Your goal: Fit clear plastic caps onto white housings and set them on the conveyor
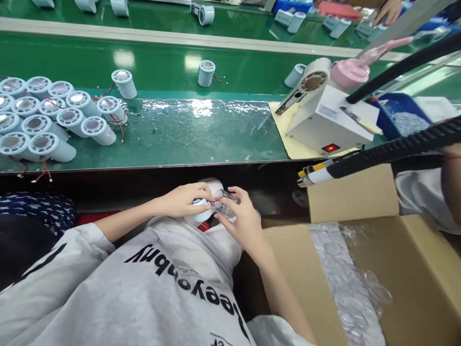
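Over my lap, below the bench edge, my left hand [185,199] is closed around a light blue cylindrical housing [200,211]. Close beside it, my right hand [243,218] grips a clear plastic part [225,204] between thumb and fingers. The two pieces meet or nearly meet; whether they touch I cannot tell. A thin red wire runs between them. Part of the housing is hidden under my left fingers.
Many similar blue housings [52,146] with red wires stand at the bench's left. A white box with a lit red switch [331,148] sits at right, near a black hose [396,146]. Below is an open cardboard box [414,269] holding clear plastic parts. A co-worker's hand [389,10] shows at top right.
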### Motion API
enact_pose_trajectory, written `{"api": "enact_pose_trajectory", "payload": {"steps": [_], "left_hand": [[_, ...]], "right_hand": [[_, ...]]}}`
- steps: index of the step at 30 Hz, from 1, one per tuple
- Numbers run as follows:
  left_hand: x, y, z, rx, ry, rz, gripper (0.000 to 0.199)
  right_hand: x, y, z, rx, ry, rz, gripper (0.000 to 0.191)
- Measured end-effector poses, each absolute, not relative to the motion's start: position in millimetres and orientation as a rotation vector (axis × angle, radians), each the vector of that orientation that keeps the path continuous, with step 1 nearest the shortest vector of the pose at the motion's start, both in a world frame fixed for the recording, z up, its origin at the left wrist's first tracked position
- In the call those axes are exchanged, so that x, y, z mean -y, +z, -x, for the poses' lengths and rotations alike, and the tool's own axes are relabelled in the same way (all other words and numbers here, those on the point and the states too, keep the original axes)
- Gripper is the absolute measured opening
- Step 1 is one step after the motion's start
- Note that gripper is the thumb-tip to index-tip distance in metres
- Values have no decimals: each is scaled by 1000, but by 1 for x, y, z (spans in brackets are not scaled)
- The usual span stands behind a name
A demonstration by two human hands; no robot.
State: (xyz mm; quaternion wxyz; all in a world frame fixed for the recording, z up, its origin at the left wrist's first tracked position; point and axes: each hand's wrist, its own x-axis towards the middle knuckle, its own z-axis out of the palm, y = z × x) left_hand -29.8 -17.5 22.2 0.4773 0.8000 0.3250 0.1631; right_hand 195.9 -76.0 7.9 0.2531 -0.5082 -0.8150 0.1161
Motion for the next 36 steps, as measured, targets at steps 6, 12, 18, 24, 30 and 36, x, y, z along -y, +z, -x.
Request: {"api": "enact_pose_trajectory", "payload": {"steps": [6, 12, 18, 24, 30, 36], "left_hand": [[16, 27, 28, -932, 207, -2047, 30], [12, 28, 27, -951, 128, -2038, 31], [15, 22, 25, -961, 252, -2032, 27], [17, 0, 26, -904, 665, -1821, 63], [16, -12, 29, -705, 598, -1818, 64], [20, -2, 26, -647, 597, -1530, 67]], "right_hand": [[79, 8, -192, 2233, 52, 1357, 18], [78, -1, -185, 2258, -35, 1353, 21], [78, -11, -186, 2267, 461, 1413, 15], [79, 2, -192, 1789, 925, 1385, 23], [74, 12, -196, 1352, 1193, 1362, 36], [72, 9, -202, 1243, 1335, 1206, 30]]}}
